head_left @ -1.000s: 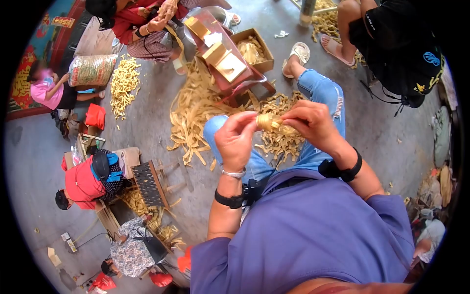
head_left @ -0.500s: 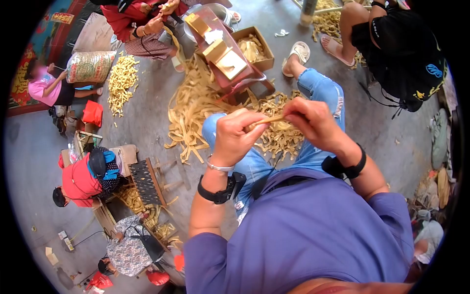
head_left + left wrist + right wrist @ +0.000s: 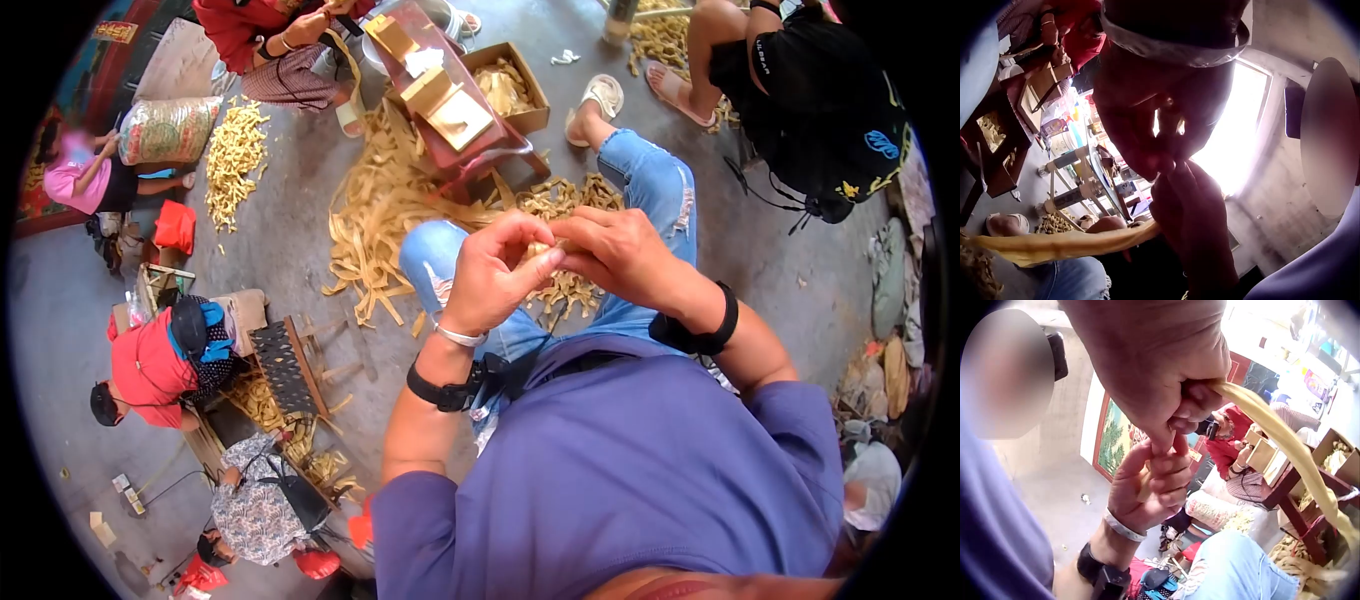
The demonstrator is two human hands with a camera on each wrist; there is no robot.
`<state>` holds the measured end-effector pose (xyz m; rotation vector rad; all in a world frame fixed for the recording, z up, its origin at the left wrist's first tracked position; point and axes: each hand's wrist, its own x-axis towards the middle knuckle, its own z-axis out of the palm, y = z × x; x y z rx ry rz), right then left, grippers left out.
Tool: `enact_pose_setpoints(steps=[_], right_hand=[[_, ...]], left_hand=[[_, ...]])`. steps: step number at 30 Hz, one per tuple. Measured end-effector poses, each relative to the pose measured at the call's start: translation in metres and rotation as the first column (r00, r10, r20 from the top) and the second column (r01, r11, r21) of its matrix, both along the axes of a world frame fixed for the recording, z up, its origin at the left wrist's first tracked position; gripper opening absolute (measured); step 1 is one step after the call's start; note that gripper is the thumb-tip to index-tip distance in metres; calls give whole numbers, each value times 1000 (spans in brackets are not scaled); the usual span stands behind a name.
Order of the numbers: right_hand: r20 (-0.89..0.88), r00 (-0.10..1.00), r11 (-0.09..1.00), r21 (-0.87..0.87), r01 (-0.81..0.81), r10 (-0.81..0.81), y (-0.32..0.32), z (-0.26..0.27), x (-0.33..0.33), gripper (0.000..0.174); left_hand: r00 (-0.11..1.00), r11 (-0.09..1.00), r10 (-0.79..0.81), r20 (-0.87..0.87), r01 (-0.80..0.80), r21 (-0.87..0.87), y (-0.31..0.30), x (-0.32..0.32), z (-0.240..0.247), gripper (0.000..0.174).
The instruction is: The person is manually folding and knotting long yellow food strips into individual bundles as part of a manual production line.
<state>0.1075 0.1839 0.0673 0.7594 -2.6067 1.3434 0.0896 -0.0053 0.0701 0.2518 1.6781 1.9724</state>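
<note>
Both hands meet above the lap in the head view. The left hand [image 3: 500,275] has thumb and fingers bent round a small pale yellow piece [image 3: 538,250]. Against it, the right hand [image 3: 625,255] pinches with its fingertips. In the right wrist view a long yellow strip [image 3: 1272,425] comes out of the curled fingers of the right hand [image 3: 1160,369] and hangs down to the right, while the left hand [image 3: 1150,481] touches it from below. The left wrist view shows the strip [image 3: 1066,245] trailing sideways; the fingers there are dark.
Loose strips [image 3: 375,220] and a pile of knotted pieces [image 3: 570,200] lie on the floor past the knees. A red bench [image 3: 480,150] holds a wooden block [image 3: 458,118], beside a cardboard box [image 3: 530,85]. Several people sit around, one in black [image 3: 820,110] at right.
The hands have come together from being spread with the strip between them. The left fingers now bend round a small piece. The surroundings have shifted slightly left in the head view.
</note>
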Motion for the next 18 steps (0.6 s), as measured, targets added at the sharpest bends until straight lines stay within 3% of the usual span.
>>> enact_pose_setpoints(steps=[1,4,7,9,11,12,14,18], right_hand=[[1,1000,995,101,-6,6,2,0,0,18],[41,993,994,-4,-108,108,10,-5,2,16],[288,949,989,-110,-100,128,14,-12,1,17],[539,821,939,-343,8,190,9,-4,4,21],[647,691,820,-555,137,323,2,-3,6,28],[658,677,844,-526,101,329,3,-7,5,28],[676,654,884,-467,24,339,9,-15,-3,27],[712,609,866,-494,80,350,4,0,-9,24]], left_hand=[[1000,1000,-25,-5,25,-12,-3,-2,-1,10],[999,997,-38,-4,38,60,-8,3,1,11],[991,990,97,-87,-105,-91,-10,8,-6,22],[978,969,161,-134,-182,-168,-13,9,-5,23],[925,933,83,-371,-203,-296,-17,8,1,18],[878,907,31,-477,-226,-357,-19,8,4,15],[854,875,11,-521,-261,-408,-23,8,8,14],[828,837,-46,-559,-274,-474,-30,7,12,18]])
